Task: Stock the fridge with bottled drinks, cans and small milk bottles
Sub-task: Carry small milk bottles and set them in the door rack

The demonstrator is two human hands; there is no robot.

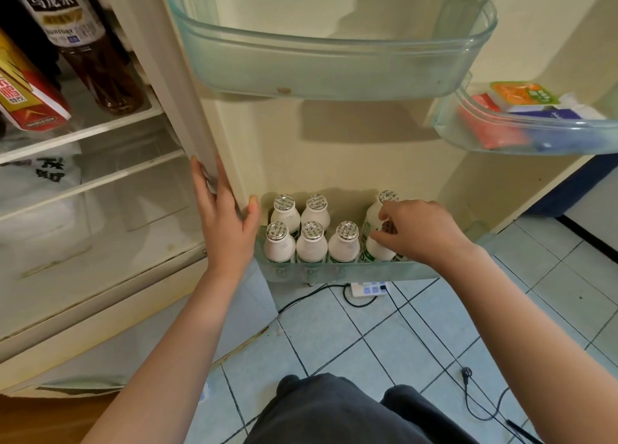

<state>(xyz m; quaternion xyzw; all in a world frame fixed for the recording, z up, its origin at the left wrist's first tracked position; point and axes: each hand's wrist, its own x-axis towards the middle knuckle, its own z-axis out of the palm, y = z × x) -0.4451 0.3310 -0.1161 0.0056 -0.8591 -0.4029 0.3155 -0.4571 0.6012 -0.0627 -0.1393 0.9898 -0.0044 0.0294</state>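
Right hand (418, 233) pinches a milk bottle (376, 251) by its cap, seating it in the door bin (334, 273) (left hand (227, 219) flat on door edge (194, 116)); next, just let go.

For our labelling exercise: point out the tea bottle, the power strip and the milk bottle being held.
tea bottle (100, 72): head view, brown lower body.
power strip (366, 290): head view, white top face.
held milk bottle (376, 251): head view, white shoulder.

A home kitchen, a fridge (351, 149) standing open over pale blue floor tiles (334, 336), small milk bottles (311, 246) sitting in its lowest door bin (334, 271), a Suntory oolong tea bottle (97, 65) leaning on a glass shelf (100, 132), a power strip (366, 289) lying underneath
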